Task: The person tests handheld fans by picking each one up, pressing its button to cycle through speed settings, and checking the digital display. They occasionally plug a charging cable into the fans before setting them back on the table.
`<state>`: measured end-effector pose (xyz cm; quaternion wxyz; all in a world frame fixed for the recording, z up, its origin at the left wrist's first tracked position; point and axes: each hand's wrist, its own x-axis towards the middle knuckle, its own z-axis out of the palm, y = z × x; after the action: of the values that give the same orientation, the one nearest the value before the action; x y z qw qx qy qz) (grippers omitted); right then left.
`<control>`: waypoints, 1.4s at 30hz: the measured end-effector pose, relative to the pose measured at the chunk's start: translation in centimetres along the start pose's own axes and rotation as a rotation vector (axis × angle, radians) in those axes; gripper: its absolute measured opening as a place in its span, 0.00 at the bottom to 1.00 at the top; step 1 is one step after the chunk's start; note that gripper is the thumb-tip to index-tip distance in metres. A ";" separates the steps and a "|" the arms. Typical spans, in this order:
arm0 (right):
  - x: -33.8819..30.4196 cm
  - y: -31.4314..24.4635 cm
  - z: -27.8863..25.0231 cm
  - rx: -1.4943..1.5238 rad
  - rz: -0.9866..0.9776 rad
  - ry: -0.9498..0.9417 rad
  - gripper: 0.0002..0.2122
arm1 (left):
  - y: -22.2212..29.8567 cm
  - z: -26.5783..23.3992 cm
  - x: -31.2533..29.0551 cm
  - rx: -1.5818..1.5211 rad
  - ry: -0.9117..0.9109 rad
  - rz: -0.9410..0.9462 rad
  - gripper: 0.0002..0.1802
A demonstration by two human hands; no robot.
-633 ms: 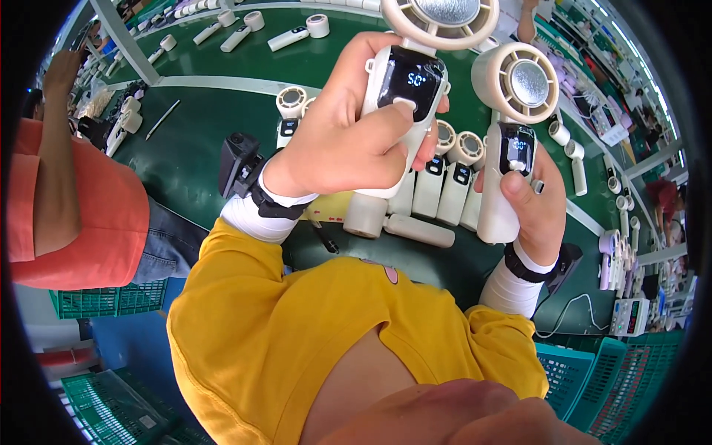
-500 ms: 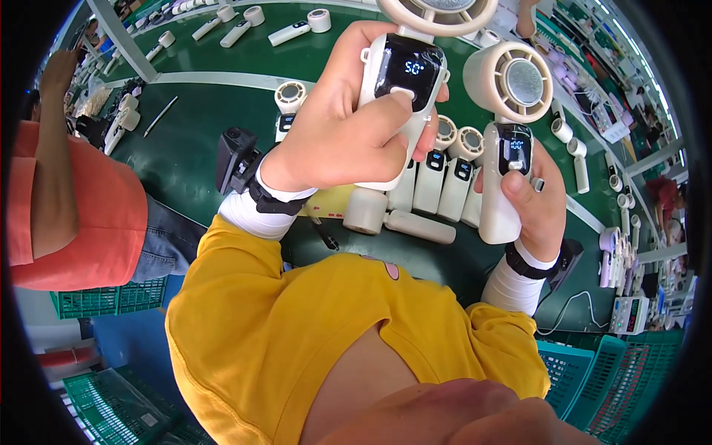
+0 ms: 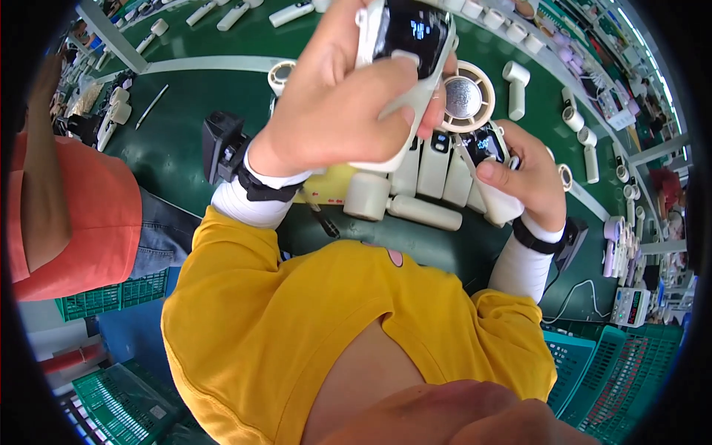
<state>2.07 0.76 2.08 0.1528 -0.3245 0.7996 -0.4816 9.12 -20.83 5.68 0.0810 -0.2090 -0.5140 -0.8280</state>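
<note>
I hold one white handheld fan clenched in my left hand, another gripped in my right hand — swinging either risks toppling the standing fans between them.

A green work table fills the upper part of the view, crossed by a pale painted stripe that bends with the lens. Directly on it, near the person's body, a row of cream handheld fan bodies stands side by side, with one more fan handle lying flat in front of them. A slim pen-like tool lies at the left. More white fan parts are scattered along the far edge, and small cylindrical white pieces lie along the right side. A yellow sheet rests beside the row.
</note>
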 end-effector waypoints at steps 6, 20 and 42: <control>2.2 3.5 1.6 -0.207 0.111 -0.336 0.17 | 0.4 0.0 -0.3 0.113 0.135 -0.059 0.26; 2.9 6.2 2.8 -0.386 0.048 -0.183 0.21 | -1.3 -1.4 0.7 -0.209 -0.037 -0.119 0.23; -0.3 -2.4 0.5 0.030 -0.611 0.856 0.17 | -5.8 -0.1 -0.5 0.641 -0.461 -0.040 0.22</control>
<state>3.46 -0.09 3.90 -0.3302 -0.3148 0.6525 -0.6051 7.55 -18.28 0.73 0.0085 -0.3436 -0.7552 -0.5581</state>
